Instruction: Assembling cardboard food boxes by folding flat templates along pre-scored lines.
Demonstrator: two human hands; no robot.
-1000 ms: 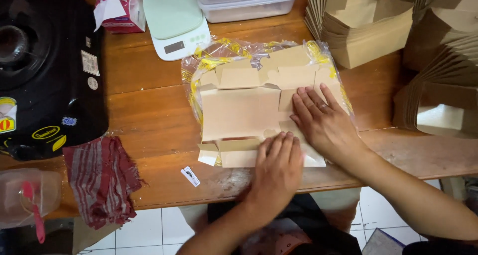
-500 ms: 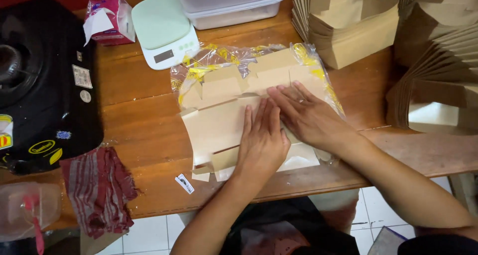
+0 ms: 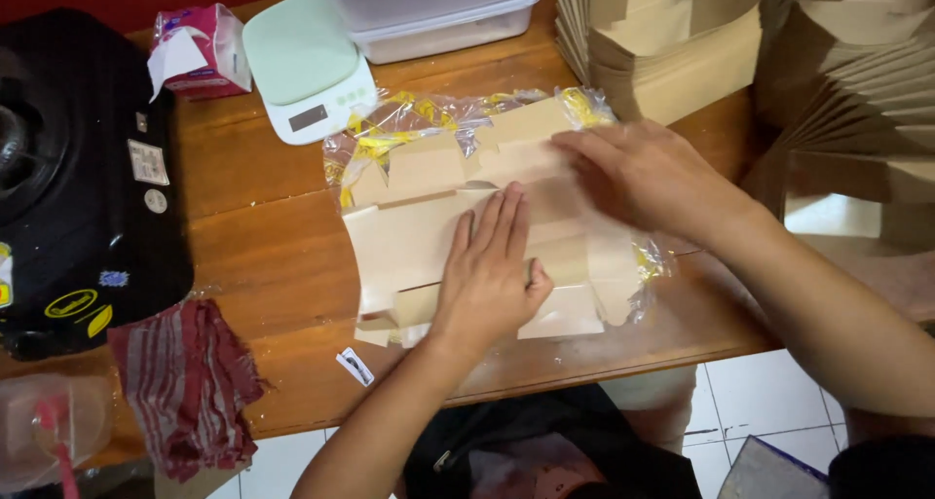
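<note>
Left hand lay flat, fingers spread, palm down on the centre panel of the unfolded cardboard box blank; a second earlier it pressed the near edge. Right hand had slid to the far right flaps, open and flat, gripping nothing. Blank rested on crinkled plastic wrap on the wooden table. Judged: smoothing had moved from near creases to far ones. Beyond, a mint kitchen scale.

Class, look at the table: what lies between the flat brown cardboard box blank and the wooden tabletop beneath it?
In the head view, a crinkled clear plastic wrapper with yellow print lies under the flat brown cardboard box blank, on the wooden tabletop.
</note>
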